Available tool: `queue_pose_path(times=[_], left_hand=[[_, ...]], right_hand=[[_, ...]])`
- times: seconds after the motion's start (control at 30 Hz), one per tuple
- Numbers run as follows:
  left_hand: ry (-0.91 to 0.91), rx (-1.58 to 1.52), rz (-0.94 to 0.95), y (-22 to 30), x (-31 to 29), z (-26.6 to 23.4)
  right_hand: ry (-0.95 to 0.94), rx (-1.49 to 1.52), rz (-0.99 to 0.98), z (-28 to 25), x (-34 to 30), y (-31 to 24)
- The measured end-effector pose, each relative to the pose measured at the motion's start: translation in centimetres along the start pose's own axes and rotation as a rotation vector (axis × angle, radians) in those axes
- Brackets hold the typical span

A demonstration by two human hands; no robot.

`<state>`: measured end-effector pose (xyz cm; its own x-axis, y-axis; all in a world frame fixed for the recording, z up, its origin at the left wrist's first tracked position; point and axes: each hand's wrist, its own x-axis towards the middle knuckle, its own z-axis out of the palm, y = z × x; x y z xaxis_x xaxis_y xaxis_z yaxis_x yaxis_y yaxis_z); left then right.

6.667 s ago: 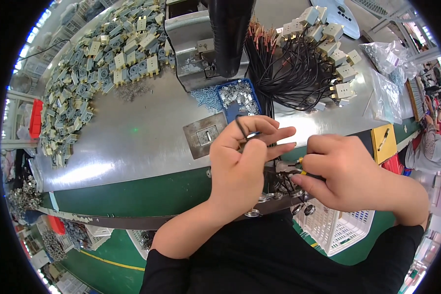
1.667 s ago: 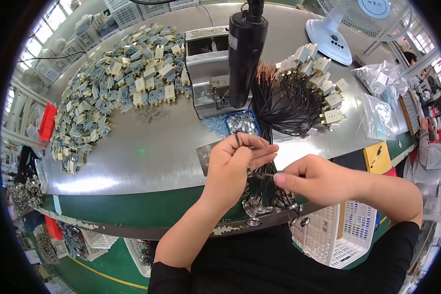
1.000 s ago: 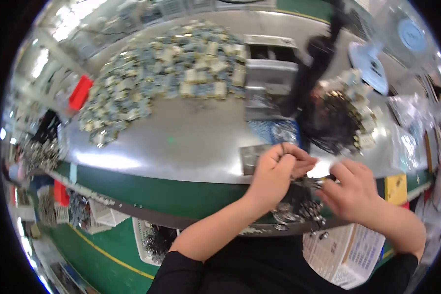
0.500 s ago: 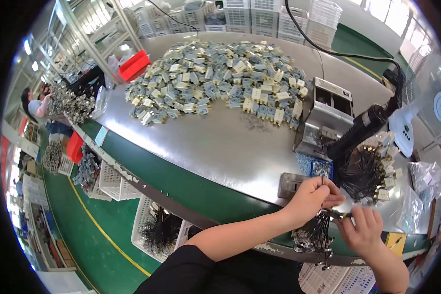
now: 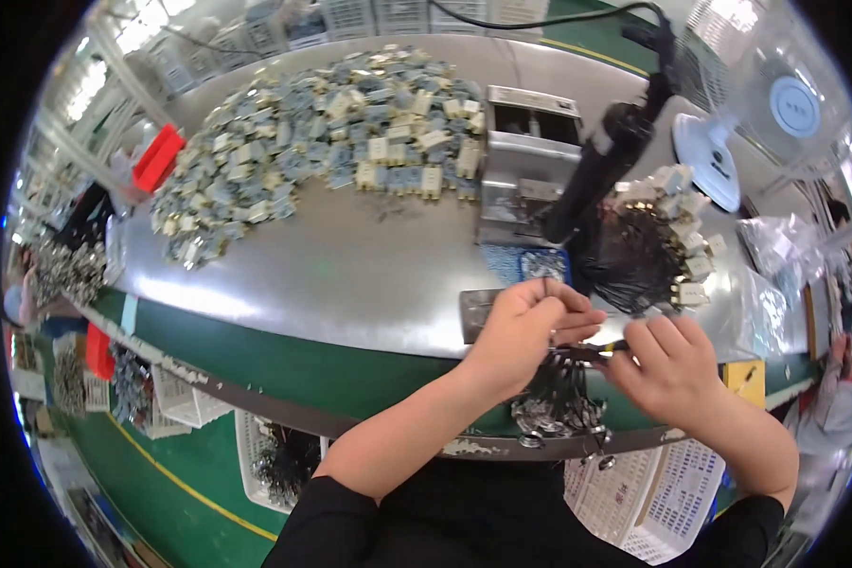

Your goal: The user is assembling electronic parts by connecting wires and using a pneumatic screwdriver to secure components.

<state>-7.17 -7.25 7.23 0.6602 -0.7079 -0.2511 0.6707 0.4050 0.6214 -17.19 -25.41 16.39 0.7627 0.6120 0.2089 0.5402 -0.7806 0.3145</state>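
My left hand (image 5: 525, 331) is closed in a pinch at the table's front edge, and the dark end of a black wire (image 5: 544, 286) pokes up between its fingers. Just to the right, my right hand (image 5: 667, 364) is wrapped round pliers (image 5: 592, 352) with black and yellow handles; their jaws point at the left hand's fingertips. Below both hands a bunch of black wires (image 5: 566, 379) hangs over the edge, with shiny round metal ends (image 5: 549, 417). Whether the jaws grip a wire is too small to tell.
A large heap of grey and cream connectors (image 5: 322, 133) covers the table's far left. Ahead stand a metal machine (image 5: 530, 166), a black lamp-like tube (image 5: 601, 170) and a blue tray of small parts (image 5: 543, 265). More black wires with cream connectors (image 5: 634, 265) lie right, near a fan (image 5: 710, 161).
The whole view has swung to the right, so the table's things sit further left. My hands stay together with the pliers between them, nearly in the same pose.
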Motion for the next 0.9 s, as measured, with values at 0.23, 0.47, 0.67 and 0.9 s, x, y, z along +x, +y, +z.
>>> queue_pose_path(times=[0.23,0.47,0.67,0.9], left_hand=[[-0.03,0.303,0.162,-1.2,0.3,0.4],[0.006,-0.014,-0.01,-0.4,0.1,-0.1],[-0.004,0.259,0.132,-1.2,0.0,-0.6],[-0.024,0.113,0.023,-0.3,-0.2,-1.0]], right_hand=[[-0.668,1.286,0.857,-0.2,0.2,-0.1],[-0.015,0.203,0.101,0.7,-0.6,-0.2],[-0.73,1.356,0.87,-0.1,0.5,-0.8],[-0.021,-0.135,-0.07,1.3,-1.1,-0.9]])
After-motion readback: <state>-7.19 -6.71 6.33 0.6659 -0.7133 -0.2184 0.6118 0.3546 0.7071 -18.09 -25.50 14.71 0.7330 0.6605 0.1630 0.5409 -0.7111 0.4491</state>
